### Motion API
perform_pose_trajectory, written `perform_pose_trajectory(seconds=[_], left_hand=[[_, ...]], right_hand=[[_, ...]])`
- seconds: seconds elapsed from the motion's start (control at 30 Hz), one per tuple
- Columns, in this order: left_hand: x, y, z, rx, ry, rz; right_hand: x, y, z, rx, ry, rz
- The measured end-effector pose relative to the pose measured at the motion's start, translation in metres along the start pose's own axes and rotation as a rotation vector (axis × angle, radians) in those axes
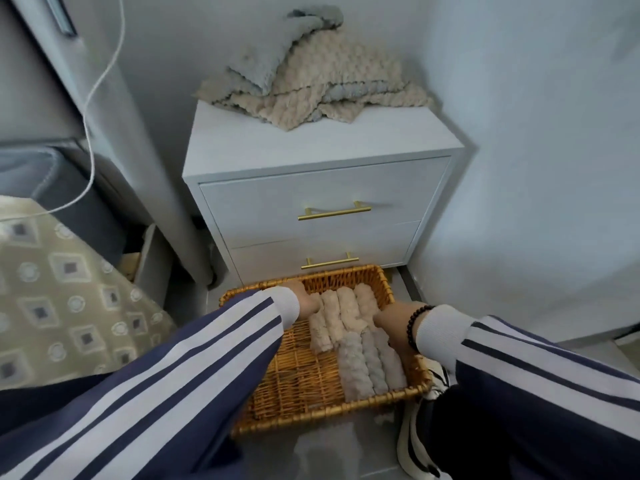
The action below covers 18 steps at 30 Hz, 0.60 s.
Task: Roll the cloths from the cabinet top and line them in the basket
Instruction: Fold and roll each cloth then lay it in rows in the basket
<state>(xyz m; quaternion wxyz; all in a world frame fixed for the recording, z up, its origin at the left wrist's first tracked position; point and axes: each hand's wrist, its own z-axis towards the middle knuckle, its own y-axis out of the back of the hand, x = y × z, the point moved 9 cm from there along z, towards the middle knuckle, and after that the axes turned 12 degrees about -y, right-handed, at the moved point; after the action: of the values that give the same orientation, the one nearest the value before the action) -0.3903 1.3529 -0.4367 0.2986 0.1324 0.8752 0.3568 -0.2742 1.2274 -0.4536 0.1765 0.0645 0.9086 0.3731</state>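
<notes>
basket [313,415]: both your hands on cloth rolls [346,317] | left hand [306,297], right hand [393,322]: grip state hidden, cannot tell | cloth pile [311,88] on cabinet top [249,143]: soft, light, floppy; pinch an edge

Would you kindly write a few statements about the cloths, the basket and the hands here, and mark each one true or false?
1. Unrolled cloths lie heaped on the white cabinet top. True.
2. The wicker basket stands on the cabinet. False: it sits on the floor in front of the cabinet.
3. Rolled cloths lie side by side in the basket. True.
4. The rolls fill the whole basket. False: its left part shows bare wicker.
5. Both hands, the left hand and the right hand, reach into the basket at the rolls. True.
6. The lower drawer is pulled wide open. False: both drawers look closed.
</notes>
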Motion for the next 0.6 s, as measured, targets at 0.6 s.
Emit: perform_pose_trajectory(seconds=[0.6], left_hand=[[-0.039,0.14,-0.116,-0.438,-0.213,-0.779]], right_hand=[[-0.038,0.189,-0.101,-0.513,-0.067,0.846]])
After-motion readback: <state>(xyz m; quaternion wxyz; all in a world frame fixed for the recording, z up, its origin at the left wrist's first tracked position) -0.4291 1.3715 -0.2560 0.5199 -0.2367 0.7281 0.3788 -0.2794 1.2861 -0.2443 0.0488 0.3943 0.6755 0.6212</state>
